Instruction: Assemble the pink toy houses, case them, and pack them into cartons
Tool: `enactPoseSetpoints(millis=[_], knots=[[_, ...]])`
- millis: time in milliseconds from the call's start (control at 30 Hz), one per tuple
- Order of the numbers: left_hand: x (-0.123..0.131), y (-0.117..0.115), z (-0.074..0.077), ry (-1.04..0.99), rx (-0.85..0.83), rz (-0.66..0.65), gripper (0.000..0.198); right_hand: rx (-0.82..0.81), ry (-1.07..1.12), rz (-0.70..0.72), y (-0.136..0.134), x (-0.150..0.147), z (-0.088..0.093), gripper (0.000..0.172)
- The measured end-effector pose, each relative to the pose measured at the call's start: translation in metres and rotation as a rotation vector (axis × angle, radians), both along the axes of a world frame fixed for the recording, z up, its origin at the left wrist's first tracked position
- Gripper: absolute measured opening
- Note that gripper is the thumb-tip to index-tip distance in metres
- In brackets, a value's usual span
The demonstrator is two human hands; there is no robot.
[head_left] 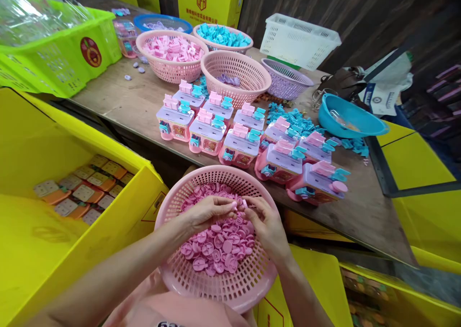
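Note:
A pink plastic basket (180,274) rests at my lap, holding a heap of small round pink plastic parts (216,250). Over the heap, my left hand (214,211) pinches a small pink plastic piece (234,205) between thumb and fingertips. Close beside it, my right hand (264,219) grips another small pink plastic piece (245,203). The two pieces are nearly touching; their exact shape is hard to make out. Just beyond the basket stand several pink and purple toy units (239,147), with pink and blue parts on top. A round pink disc (338,187) sits on the nearest right one.
Baskets of pink parts (173,51) and blue parts (223,36) stand at the back of the table (118,94). A green crate (72,53) is at the left, above an open yellow carton (46,221). A blue basin (351,118) and loose blue parts (293,123) lie right.

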State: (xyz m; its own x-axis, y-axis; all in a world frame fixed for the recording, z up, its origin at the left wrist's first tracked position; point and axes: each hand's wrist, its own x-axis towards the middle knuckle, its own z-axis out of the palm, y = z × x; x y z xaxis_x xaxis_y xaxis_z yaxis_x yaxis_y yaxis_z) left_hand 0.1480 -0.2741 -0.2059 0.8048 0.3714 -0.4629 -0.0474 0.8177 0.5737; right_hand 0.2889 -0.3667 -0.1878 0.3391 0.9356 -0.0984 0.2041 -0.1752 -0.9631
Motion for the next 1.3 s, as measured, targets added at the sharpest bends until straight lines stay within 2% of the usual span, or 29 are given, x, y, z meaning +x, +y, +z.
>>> enactPoseSetpoints(millis=[67, 167, 333, 433, 600, 867, 1000, 1100, 1200, 1300], knots=[[0.000, -0.001, 0.003, -0.013, 0.048, 0.093, 0.042, -0.011, 0.113, -0.074, 0.001, -0.003, 0.000, 0.032], [0.002, -0.004, 0.004, 0.009, 0.181, 0.167, 0.042, -0.019, 0.151, -0.099, 0.003, -0.009, 0.000, 0.032], [0.004, -0.006, 0.005, 0.052, 0.426, 0.171, 0.035, -0.010, 0.241, -0.157, 0.003, -0.016, 0.000, 0.032], [0.003, -0.006, 0.008, 0.078, 0.478, 0.174, 0.034, -0.001, 0.271, -0.186, 0.003, -0.017, 0.000, 0.032], [0.003, -0.006, 0.011, 0.110, 0.558, 0.148, 0.034, 0.011, 0.275, -0.137, 0.004, -0.017, 0.004, 0.030], [0.010, -0.011, 0.010, 0.129, 0.747, 0.289, 0.026, 0.086, 0.220, -0.193, 0.009, -0.020, -0.001, 0.029], [0.016, -0.011, 0.009, 0.182, 0.857, 0.271, 0.028, 0.077, 0.088, -0.127, 0.010, -0.016, 0.002, 0.030], [0.026, -0.012, 0.013, 0.186, 0.921, 0.229, 0.041, 0.121, -0.130, -0.107, 0.015, 0.007, 0.013, 0.029], [0.034, -0.014, 0.015, 0.158, 0.953, 0.167, 0.059, 0.271, -0.543, -0.284, 0.025, 0.051, 0.024, 0.028], [0.034, -0.015, 0.012, 0.209, 1.004, 0.119, 0.058, 0.399, -0.928, -0.469, 0.039, 0.099, 0.025, 0.031]])
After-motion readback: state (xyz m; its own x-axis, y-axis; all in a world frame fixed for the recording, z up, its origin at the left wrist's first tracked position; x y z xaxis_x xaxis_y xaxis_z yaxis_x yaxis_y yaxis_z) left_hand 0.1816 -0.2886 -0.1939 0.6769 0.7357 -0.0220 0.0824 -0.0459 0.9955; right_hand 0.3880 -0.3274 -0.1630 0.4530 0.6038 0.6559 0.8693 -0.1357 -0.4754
